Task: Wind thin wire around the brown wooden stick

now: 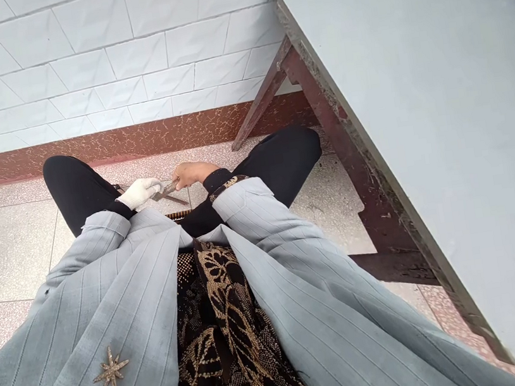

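Two hands show, one of each: the left hand [143, 192] wears a white glove, the only glove in view, and the right hand [188, 174] is bare. Both are closed on one thin greyish piece [169, 189], the left at one end and the right at the other, so that it spans the short gap between them, over the floor [12, 253] and between two bent legs in black trousers [288, 157]. The fingers cover both its ends, and it is too small to tell what it is. One narrow brown strip [176, 199] shows just below it, slanting down to the right; whether the two are joined cannot be told. Nearer the body lies one dark band with a gold pattern [178, 216], partly hidden by the clothing. Two sleeves of one pale grey-blue pinstriped jacket [131, 287] reach toward the hands, with one star-shaped brooch [112, 372] on its left side and one black-and-gold patterned garment [227, 286] in the opening; the jacket is cut off at the bottom edge. At the right stands one table [426, 99] with a pale top and a dark red frame, cut off at the top and right edges; one slanting brace [263, 95] shows clearly, the other supports only in part. Beyond the knees are one white tiled wall [94, 24] and one reddish-brown skirting band [135, 138], partly hidden by a knee.
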`<state>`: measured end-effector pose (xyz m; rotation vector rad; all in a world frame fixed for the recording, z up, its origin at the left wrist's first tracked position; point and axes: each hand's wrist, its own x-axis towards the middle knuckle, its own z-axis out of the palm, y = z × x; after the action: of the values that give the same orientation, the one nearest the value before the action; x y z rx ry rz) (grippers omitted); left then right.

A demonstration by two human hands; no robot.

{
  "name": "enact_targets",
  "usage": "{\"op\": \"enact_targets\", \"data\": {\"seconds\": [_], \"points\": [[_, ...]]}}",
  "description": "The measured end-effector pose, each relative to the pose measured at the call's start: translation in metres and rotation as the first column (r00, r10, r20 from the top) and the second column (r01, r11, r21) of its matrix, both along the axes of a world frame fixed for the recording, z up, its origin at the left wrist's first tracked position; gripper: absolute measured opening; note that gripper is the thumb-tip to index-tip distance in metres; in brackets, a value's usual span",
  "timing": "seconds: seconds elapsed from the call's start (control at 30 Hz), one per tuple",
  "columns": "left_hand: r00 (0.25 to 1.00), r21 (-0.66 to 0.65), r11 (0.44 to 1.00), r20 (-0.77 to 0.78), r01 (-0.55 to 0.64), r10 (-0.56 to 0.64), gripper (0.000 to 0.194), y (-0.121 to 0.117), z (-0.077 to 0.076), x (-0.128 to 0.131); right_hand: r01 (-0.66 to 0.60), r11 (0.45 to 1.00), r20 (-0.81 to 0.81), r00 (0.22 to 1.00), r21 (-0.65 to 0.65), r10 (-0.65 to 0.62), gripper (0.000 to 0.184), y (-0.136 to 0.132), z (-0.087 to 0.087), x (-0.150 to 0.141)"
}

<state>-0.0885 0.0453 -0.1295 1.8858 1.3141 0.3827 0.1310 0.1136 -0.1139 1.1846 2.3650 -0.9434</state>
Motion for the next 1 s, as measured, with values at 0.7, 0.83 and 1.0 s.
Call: {"op": "enact_targets", "data": {"seconds": [0.7,0.83,1.0], "points": [[0.981,-0.095,0.990,0.151,-0.106,0.119,0.022,0.009,-0.004,-0.010,-0.142,0.962,-0.481,0.877,-0.232,0.014,0.042,0.004,0.018,0.018],[0.958,-0.202,0.975,0.251,-0.089,0.140,0.027,0.003,-0.002,-0.007,0.152,0.965,-0.677,0.690,-0.212,-0.257,0.040,0.003,0.022,0.015],[0.970,-0.296,0.955,0.225,-0.024,0.095,0.026,-0.004,-0.002,0.001,0.479,0.877,-0.568,0.709,-0.048,-0.418,0.037,0.012,0.010,0.011]]}}
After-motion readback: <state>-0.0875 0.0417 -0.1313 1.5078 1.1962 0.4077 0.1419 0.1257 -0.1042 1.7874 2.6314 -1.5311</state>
